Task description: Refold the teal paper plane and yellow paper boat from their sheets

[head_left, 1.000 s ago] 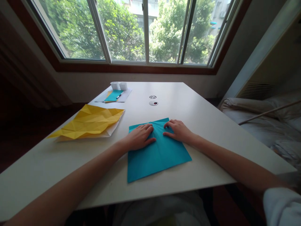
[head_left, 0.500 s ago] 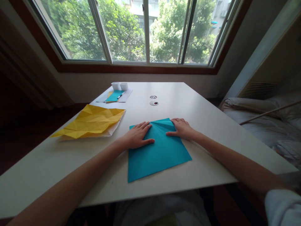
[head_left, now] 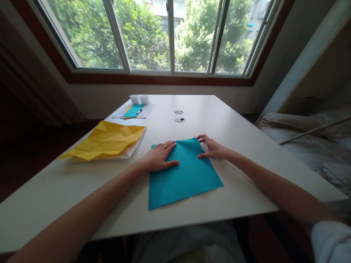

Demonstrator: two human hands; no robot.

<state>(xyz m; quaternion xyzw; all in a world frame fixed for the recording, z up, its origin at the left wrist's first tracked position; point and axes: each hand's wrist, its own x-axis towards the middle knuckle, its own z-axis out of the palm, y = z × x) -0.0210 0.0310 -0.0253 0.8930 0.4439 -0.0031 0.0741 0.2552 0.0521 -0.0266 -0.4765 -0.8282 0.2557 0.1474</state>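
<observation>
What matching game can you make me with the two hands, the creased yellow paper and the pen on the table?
Column one:
1. Left hand
2. Right hand
3. Creased yellow paper
4. Pen

Column two:
A. Lying across the small blue sheet
B. At the far right corner and right edge of the big blue sheet
C. Spread palm down on the left part of the big blue sheet
D. Lying on the white table, with white paper showing under its edge

Right pairs: 1-C, 2-B, 3-D, 4-A
</observation>
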